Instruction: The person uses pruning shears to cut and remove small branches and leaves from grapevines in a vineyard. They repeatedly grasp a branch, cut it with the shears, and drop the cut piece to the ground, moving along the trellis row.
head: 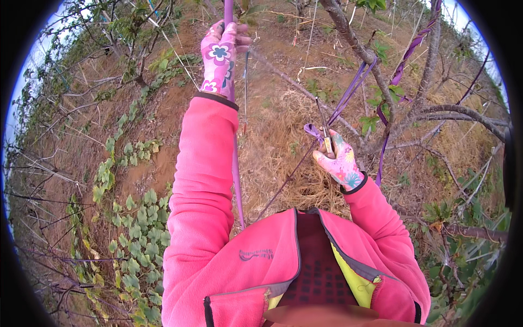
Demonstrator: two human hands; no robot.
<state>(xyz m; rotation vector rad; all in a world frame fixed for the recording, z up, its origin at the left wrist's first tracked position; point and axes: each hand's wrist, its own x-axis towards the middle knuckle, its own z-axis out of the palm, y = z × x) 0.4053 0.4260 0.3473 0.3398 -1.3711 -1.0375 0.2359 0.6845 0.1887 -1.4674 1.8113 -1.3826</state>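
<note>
My left hand (222,57), in a pink floral glove, is raised at the top and closed around a purple plastic band (229,11). The band continues below, partly hidden behind my sleeve. My right hand (342,161), in a pale floral glove, grips a slim cutting tool (327,141) with its narrow metal end pointing up. Its exact kind is hard to tell. Right beside the tool is a looped end of purple tie (312,131). Doubled purple strips (353,92) stretch from there to a tree branch (359,45).
Bare forked branches (427,61) fill the right side, one wrapped in purple tape (408,57). A thin branch (282,73) crosses between my hands, and a dark taut cord (286,180) slants below. Leafy vines (143,229) cover ground at left; dry straw (314,188) lies ahead.
</note>
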